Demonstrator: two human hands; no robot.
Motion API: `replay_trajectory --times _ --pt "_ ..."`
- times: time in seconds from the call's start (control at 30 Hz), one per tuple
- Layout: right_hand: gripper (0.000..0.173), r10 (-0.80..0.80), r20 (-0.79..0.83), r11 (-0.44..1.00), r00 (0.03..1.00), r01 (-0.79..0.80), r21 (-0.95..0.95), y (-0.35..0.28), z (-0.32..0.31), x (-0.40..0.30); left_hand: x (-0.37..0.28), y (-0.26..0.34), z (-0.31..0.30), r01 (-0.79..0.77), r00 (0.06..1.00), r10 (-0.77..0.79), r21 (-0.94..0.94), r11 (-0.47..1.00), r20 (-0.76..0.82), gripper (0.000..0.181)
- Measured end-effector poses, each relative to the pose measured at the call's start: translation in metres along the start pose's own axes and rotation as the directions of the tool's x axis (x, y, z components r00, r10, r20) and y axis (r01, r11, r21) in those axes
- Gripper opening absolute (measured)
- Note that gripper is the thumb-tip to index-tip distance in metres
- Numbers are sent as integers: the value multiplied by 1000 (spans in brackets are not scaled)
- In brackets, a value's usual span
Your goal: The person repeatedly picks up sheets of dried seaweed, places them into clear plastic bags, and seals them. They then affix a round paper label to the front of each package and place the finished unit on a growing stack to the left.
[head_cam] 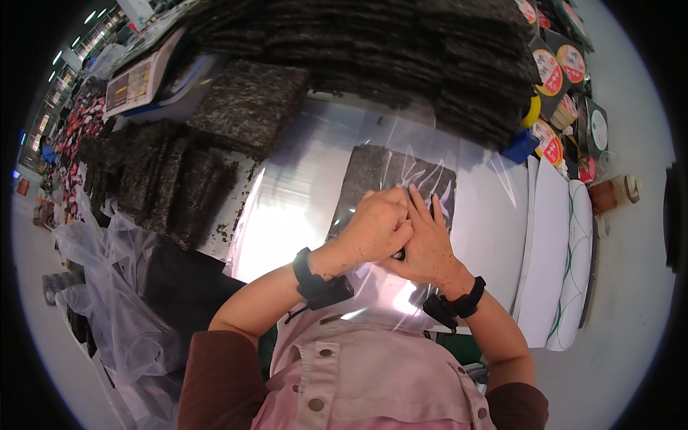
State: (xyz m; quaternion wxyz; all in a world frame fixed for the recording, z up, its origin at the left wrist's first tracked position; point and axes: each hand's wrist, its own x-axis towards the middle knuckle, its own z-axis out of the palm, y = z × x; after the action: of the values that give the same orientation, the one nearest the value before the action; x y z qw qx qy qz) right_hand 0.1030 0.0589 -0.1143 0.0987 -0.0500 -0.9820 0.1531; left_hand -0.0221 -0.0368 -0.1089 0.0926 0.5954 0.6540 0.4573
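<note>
In front of me a dark square of dried seaweed (365,169), one sheet or a stack, lies under clear plastic film (484,177). The film is creased and shiny where it crosses the square. My left hand (379,226) is curled into a fist over the film, close against my right hand. Between the two palms a small dark object (399,254) with a shiny spot shows; most of it is hidden, and whether my left hand grips it is unclear. My right hand (430,242) rests flat on the film, fingers spread.
Tall stacks of dried seaweed (349,48) line the back. More seaweed piles (161,177) stand at left beside a digital scale (137,88). Round-labelled packages (548,72), a blue tape dispenser (520,146) and white paper sheets (543,242) are at right. A plastic bag (129,322) hangs lower left.
</note>
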Motion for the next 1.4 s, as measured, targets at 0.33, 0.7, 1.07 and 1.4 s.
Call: replay_trajectory --times 0.33,0.7,1.07,1.4 --pt "23 584 110 442 805 -428 789 1 -31 -6 -3 -10 2 294 946 -323 -400 868 -6 30" --pt "22 568 343 137 748 -497 857 -5 -10 -10 -5 0 -21 130 983 -131 12 991 131 39" --pt "14 533 292 243 794 -474 846 1 -22 -17 -25 8 -10 5 938 -49 128 992 342 58" --pt "19 919 -144 333 366 -529 781 276 -120 -30 -21 13 -7 -1 933 -52 145 989 356 68"
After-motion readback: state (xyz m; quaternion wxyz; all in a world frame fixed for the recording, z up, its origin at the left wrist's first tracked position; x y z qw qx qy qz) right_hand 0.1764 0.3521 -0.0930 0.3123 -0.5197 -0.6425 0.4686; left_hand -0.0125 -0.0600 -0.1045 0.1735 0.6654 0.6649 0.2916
